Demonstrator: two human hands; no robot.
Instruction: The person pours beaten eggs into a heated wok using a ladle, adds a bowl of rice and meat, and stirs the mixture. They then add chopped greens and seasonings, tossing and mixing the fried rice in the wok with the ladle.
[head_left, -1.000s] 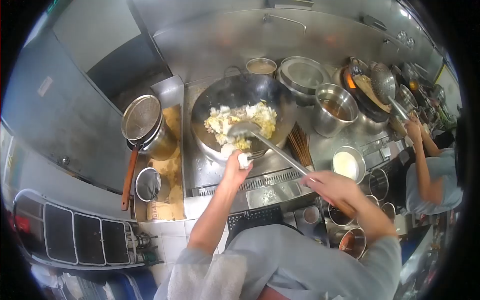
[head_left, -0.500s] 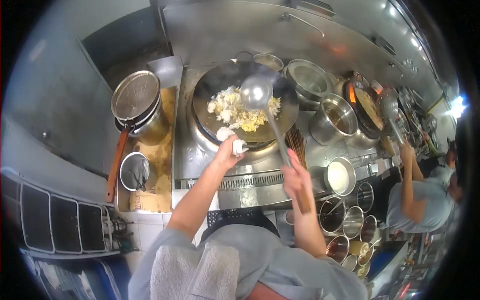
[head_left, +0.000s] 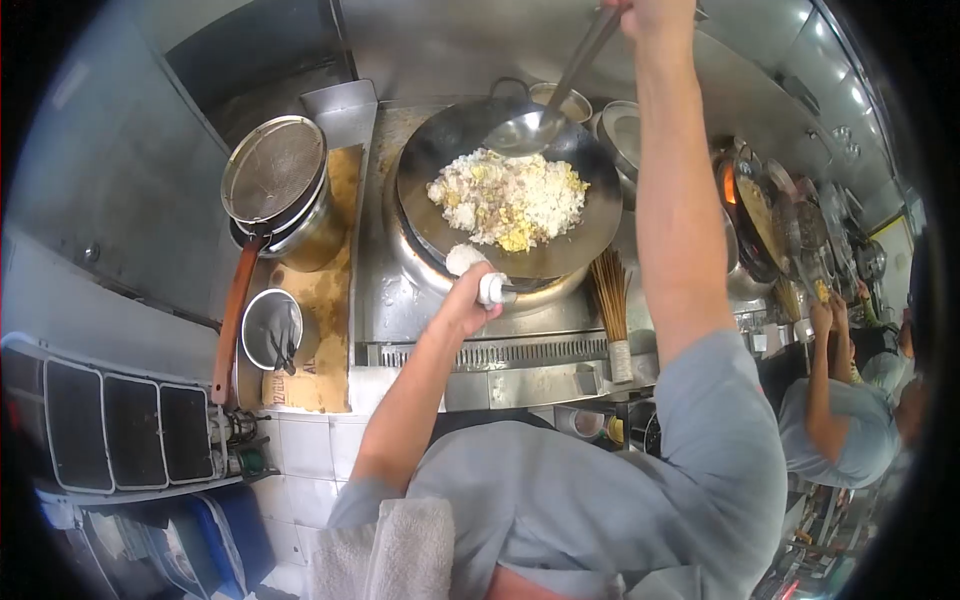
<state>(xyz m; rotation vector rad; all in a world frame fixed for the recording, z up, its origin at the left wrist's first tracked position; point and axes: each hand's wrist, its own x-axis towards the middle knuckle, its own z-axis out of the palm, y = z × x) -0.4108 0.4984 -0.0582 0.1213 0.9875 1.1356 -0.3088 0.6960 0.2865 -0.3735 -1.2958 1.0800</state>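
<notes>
A dark wok [head_left: 578,243] sits on the burner, holding white rice mixed with yellow egg [head_left: 512,200]. My left hand [head_left: 473,303] is closed round a folded white cloth [head_left: 465,260] at the wok's near rim, where a handle may be covered. High at the top of the view, my right hand [head_left: 652,14] grips a long-handled ladle [head_left: 522,133], its fingers partly cut off by the frame edge. The ladle's bowl hangs at the far side of the wok, just behind the rice; whether it touches the wok, I cannot tell.
Left of the wok, a wooden-handled strainer [head_left: 272,168] rests on a pot, near a metal cup with utensils [head_left: 272,330]. A bamboo brush [head_left: 610,305] lies to the right. Metal pots [head_left: 622,135] stand behind my right arm. A co-worker [head_left: 840,420] works at another wok.
My right hand has swung up and away to the far side, turning the ladle so its handle points upward. The rice now lies more spread. My left hand keeps hold of the cloth.
</notes>
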